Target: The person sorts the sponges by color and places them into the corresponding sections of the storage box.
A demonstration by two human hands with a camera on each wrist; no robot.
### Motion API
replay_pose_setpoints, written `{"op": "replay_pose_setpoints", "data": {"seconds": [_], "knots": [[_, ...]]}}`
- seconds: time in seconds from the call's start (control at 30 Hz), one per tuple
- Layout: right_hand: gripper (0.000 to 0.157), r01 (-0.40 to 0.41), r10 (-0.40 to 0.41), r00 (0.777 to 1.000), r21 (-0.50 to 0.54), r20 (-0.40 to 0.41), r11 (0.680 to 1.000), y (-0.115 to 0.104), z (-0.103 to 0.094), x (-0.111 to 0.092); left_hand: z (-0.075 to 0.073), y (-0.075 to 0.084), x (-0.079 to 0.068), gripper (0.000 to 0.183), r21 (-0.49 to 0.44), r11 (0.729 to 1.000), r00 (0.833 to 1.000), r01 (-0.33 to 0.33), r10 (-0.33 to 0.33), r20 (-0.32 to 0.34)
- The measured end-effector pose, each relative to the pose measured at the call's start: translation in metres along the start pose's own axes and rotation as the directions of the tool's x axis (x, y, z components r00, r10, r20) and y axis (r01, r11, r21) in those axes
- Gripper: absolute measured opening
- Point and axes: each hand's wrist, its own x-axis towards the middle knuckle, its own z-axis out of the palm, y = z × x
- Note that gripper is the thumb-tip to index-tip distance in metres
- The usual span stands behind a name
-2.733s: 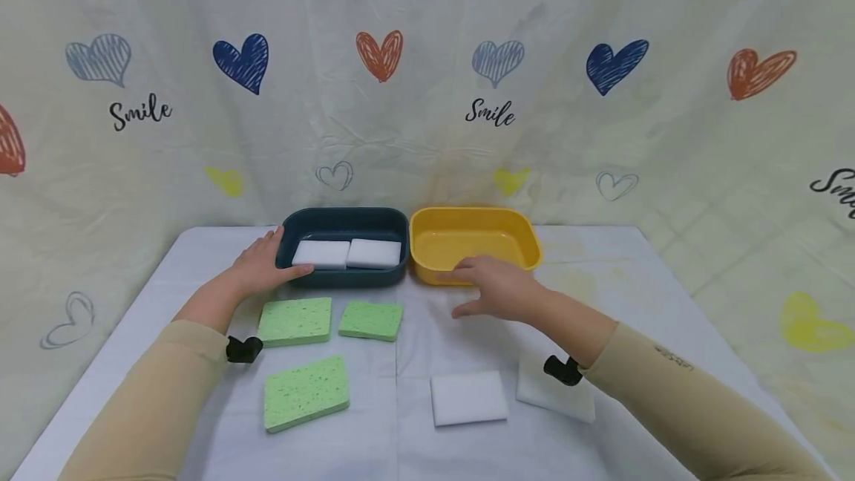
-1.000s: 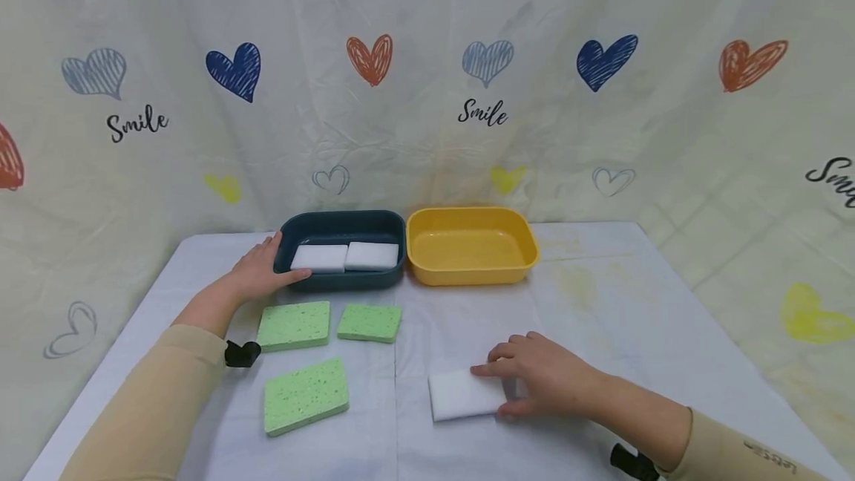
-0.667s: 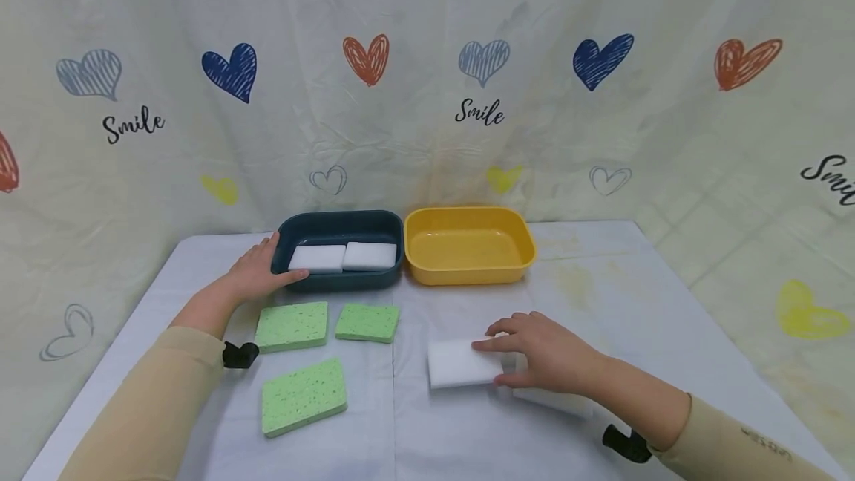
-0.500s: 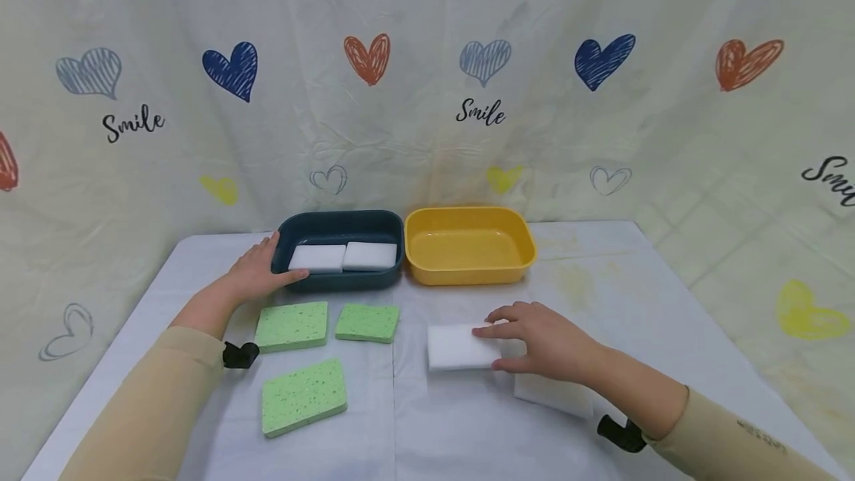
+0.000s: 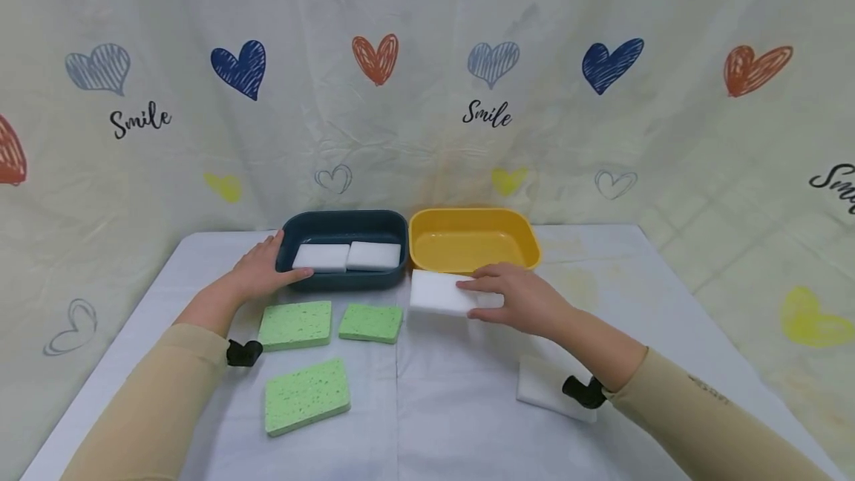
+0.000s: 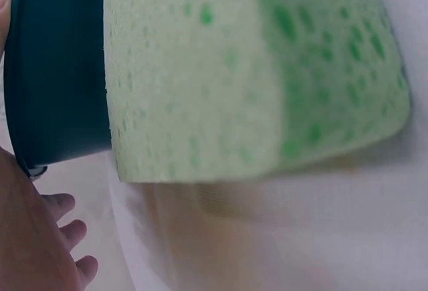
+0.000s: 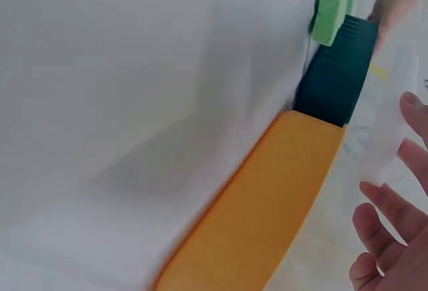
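Note:
My left hand (image 5: pixel 257 272) rests on the left end of the dark teal tray (image 5: pixel 344 218), fingers stretched along its outer side and thumb over the front rim. Two white sponges (image 5: pixel 374 255) lie side by side in that tray. With thumb and fingertips my right hand (image 5: pixel 524 301) pinches another white sponge (image 5: pixel 433 293) by its right end. This sponge is raised above the cloth, just in front of the yellow tray (image 5: pixel 474 240), and overlaps its front wall in the head view. In the right wrist view the sponge (image 7: pixel 391 127) shows edge-on against the fingertips.
Three green sponges lie in front of the teal tray: a larger one (image 5: pixel 295 325), a smaller one (image 5: pixel 370 323) and a nearer one (image 5: pixel 307 396). A white sponge (image 5: pixel 551 390) lies on the white cloth beneath my right forearm. Behind the trays hangs a heart-printed curtain (image 5: pixel 427 132).
My right hand has taken the white sponge off the cloth at front right and carried it forward and slightly left to the yellow tray. My left hand stays at the teal tray.

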Motion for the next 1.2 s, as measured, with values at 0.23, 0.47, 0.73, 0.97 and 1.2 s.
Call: {"op": "replay_pose_setpoints", "data": {"seconds": [0.23, 0.47, 0.73, 0.97, 1.2], "knots": [[0.05, -0.084, 0.084, 0.996, 0.012, 0.025, 0.996, -0.012, -0.007, 0.04, -0.001, -0.001, 0.0, 0.123, -0.003, 1.0, 1.0, 0.001, -0.001, 0.002], [0.052, -0.121, 0.12, 0.991, 0.006, 0.065, 0.993, -0.025, -0.008, 0.082, -0.002, 0.001, -0.001, 0.123, 0.007, 1.0, 1.0, 0.002, -0.002, -0.002], [0.053, -0.11, 0.106, 0.989, 0.031, 0.107, 0.993, -0.041, 0.005, 0.133, -0.001, 0.0, -0.001, 0.124, -0.002, 1.0, 1.0, 0.003, -0.003, -0.015], [0.054, -0.165, 0.156, 0.973, 0.041, 0.167, 0.985, -0.057, 0.022, 0.175, -0.001, -0.001, -0.002, 0.122, -0.01, 1.0, 1.0, 0.014, -0.014, -0.005], [0.052, -0.192, 0.181, 0.958, 0.029, 0.223, 0.981, -0.071, 0.035, 0.207, -0.002, 0.0, 0.001, 0.124, -0.024, 0.999, 0.999, 0.036, -0.036, 0.003]]}}
